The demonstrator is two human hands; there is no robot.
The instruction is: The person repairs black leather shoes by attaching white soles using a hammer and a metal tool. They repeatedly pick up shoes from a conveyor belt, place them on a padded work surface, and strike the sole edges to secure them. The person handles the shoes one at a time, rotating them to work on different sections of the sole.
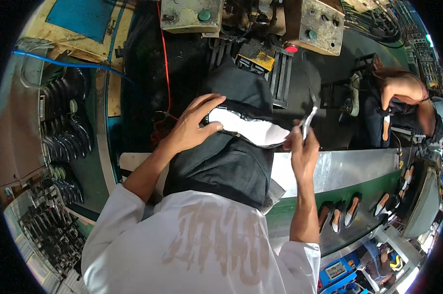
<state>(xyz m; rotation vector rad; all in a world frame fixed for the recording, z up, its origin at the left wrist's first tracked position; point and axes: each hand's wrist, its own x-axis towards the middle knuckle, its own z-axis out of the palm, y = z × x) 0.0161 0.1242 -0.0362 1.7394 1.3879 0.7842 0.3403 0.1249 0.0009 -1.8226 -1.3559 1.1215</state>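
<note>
A black shoe (247, 128) lies sole up across my lap, its white insole face showing and its dark upper folded round the edge. My left hand (194, 126) grips the shoe's left end, thumb at the near edge and fingers along the far edge. At the other end of the shoe, my right hand (303, 147) is closed round a shiny metal hand tool (310, 117) that points upward. The tool is blurred, so its exact kind does not show. My right fingertips are close to the shoe's tip; whether they touch it cannot be made out.
Ahead stands a machine with a control box (315, 27) and a red button (291, 49). Black shoes (72, 137) hang on a rack at left. Several shoes (351, 211) stand on a green conveyor belt (290, 213) at right. Another person (403, 90) works at far right.
</note>
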